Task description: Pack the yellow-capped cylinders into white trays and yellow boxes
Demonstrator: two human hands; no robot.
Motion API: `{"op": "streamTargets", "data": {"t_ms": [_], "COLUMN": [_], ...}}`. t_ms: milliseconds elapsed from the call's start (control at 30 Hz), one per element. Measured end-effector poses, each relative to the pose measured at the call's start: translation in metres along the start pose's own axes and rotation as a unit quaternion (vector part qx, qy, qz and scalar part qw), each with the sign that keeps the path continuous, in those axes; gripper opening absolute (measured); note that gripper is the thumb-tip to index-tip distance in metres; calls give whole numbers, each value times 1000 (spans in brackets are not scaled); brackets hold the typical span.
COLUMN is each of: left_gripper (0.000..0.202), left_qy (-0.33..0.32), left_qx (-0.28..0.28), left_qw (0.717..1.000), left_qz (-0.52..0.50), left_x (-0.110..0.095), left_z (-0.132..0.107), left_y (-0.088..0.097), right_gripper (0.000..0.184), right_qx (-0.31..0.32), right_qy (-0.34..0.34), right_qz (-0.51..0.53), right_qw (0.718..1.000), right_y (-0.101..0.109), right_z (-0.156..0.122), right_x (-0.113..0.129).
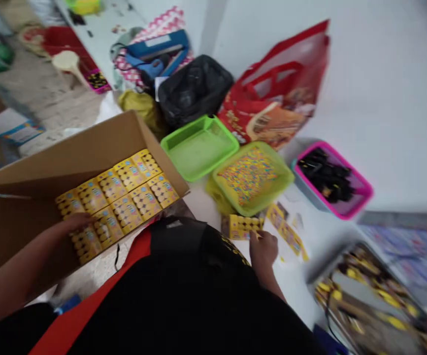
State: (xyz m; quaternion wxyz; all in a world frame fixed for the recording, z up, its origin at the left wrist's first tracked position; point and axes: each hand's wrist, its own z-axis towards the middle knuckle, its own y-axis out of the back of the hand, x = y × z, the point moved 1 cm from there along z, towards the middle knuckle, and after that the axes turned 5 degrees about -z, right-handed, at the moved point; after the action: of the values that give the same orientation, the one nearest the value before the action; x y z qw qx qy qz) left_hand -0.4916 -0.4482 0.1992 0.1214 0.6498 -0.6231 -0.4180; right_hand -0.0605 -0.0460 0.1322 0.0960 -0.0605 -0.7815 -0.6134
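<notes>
A large cardboard box (98, 143) at the left holds rows of small yellow boxes (126, 212) with round cut-outs. My left hand (77, 223) reaches inside and lies over the near-left boxes, fingers stretched out and slightly blurred. On the white table, another yellow box (240, 228) lies in front of a yellow-green basket (218, 190) of small multicoloured pieces. My right hand (265, 247) is at that box's right end, its fingers closed on the corner. Flat printed yellow card strips (289, 234) lie just beyond this hand.
Behind stand an empty green tray (189, 172), a black-lined bin (213, 74) and a red shopping bag (272, 118). To the right are a pink-rimmed basket (363, 195) of black items and a metal tray (318, 276) with yellow and brown pieces.
</notes>
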Motion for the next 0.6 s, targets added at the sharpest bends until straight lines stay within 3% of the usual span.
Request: {"op": "streamTargets", "data": {"t_ms": [67, 133, 200, 233, 267, 333, 400, 467, 500, 600], "left_gripper": [67, 56, 44, 37, 33, 31, 29, 25, 24, 33], "left_qy": [76, 49, -56, -136, -221, -382, -466, -502, -497, -413], "left_qx": [-10, -126, -294, -304, -248, -33, 124, 205, 228, 266], "left_qw": [995, 986, 947, 930, 927, 915, 875, 840, 837, 870], "left_qz": [-70, -93, -120, -159, -172, -123, -42, 11, 23, 50], "left_x": [-25, -67, -121, -151, -182, -242, -293, -332, -348, -379], "left_z": [5, -3, -25, -38, -51, -69, -75, -68, -61, -37], "left_y": [23, 41, 44, 37, 24, -21, -84, -154, -189, -277], "right_gripper": [52, 69, 79, 78, 74, 60, 48, 45, 45, 52], "right_qx": [26, 49, 55, 55, 58, 58, 35, 1, -11, 5], "right_qy": [-59, -86, -69, -55, -43, -40, -76, -136, -165, -242], "right_qz": [-19, -21, -10, -5, 2, 46, 139, 229, 254, 351], "right_qw": [998, 995, 996, 997, 997, 996, 987, 964, 953, 905], "right_y": [1, -2, -9, -13, -17, -23, -27, -28, -29, -35], "right_z": [-2, -6, -11, -14, -16, -19, -19, -15, -13, -2], "right_x": [2, 9, 17, 20, 21, 19, 10, -4, -11, -31]}}
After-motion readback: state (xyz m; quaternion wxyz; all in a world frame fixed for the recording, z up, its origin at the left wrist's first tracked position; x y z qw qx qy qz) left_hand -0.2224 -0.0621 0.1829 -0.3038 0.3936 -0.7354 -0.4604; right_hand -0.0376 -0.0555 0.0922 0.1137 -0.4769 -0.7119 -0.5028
